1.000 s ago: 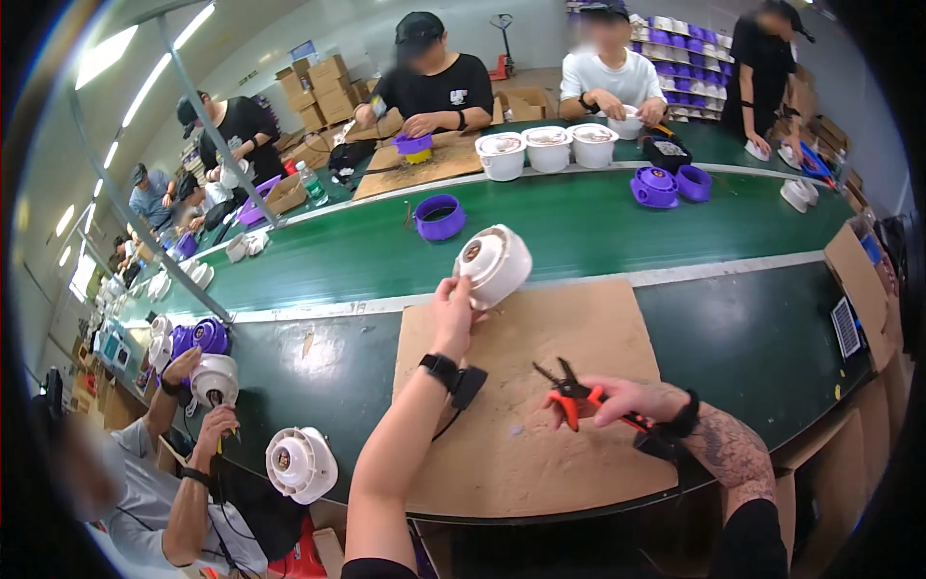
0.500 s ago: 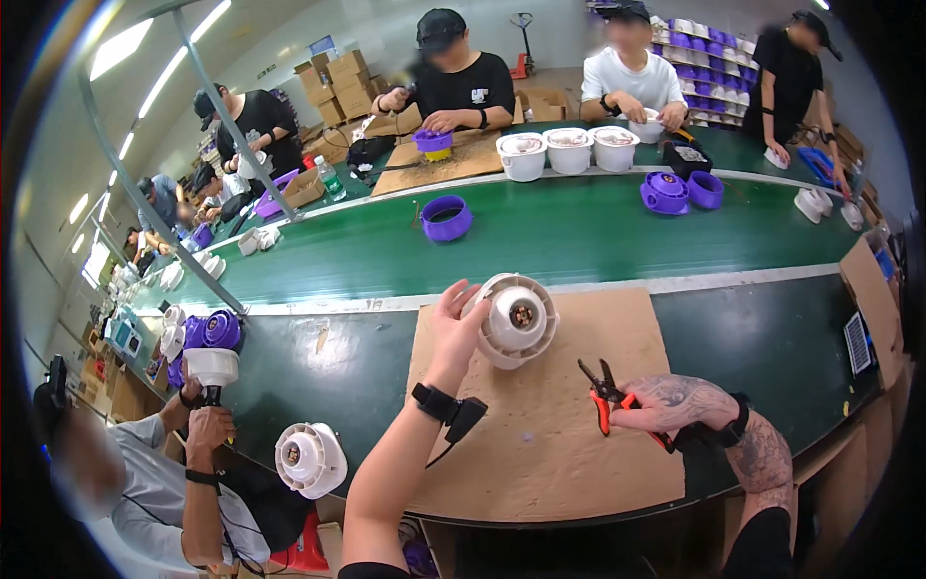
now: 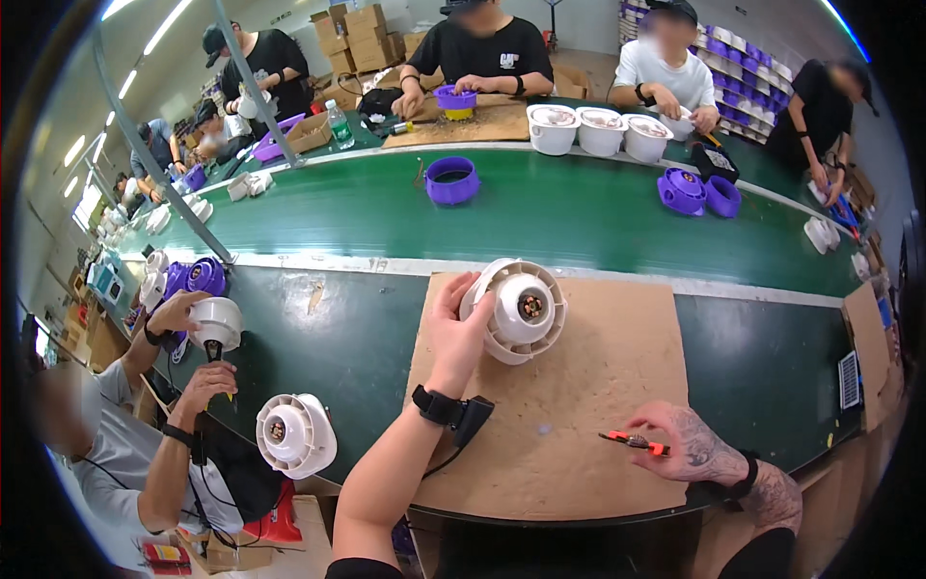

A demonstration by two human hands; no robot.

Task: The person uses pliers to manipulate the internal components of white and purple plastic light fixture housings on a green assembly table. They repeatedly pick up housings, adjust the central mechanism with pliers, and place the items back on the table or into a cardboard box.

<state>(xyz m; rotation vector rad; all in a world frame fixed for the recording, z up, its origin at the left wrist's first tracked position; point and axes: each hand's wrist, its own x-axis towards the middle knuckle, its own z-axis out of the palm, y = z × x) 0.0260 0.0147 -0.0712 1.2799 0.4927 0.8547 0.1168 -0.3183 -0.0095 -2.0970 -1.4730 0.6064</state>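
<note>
My left hand (image 3: 457,323) is wrapped round the left side of a white round plastic housing (image 3: 526,314), which is tilted so its domed hub faces me. Coppery metal shows in the opening at the hub's middle. Over the right part of a cardboard sheet (image 3: 559,405), my right hand (image 3: 690,444) grips a pair of pliers (image 3: 635,442) with orange handles. The pliers are turned edge-on, so their jaws are hard to make out. A second white housing (image 3: 297,434) stands on the green table, left of my left forearm.
A green conveyor belt (image 3: 357,212) crosses behind the cardboard, carrying a purple ring (image 3: 451,180) and more purple parts (image 3: 682,191). White tubs (image 3: 554,130) line its far side, where several people work. At left, a person holds another white housing (image 3: 216,323) and a black-handled tool.
The pliers have turned from spread, jaws pointing up, to edge-on, and my right hand has dropped slightly. My left hand still holds the housing. The view has shifted a little.
</note>
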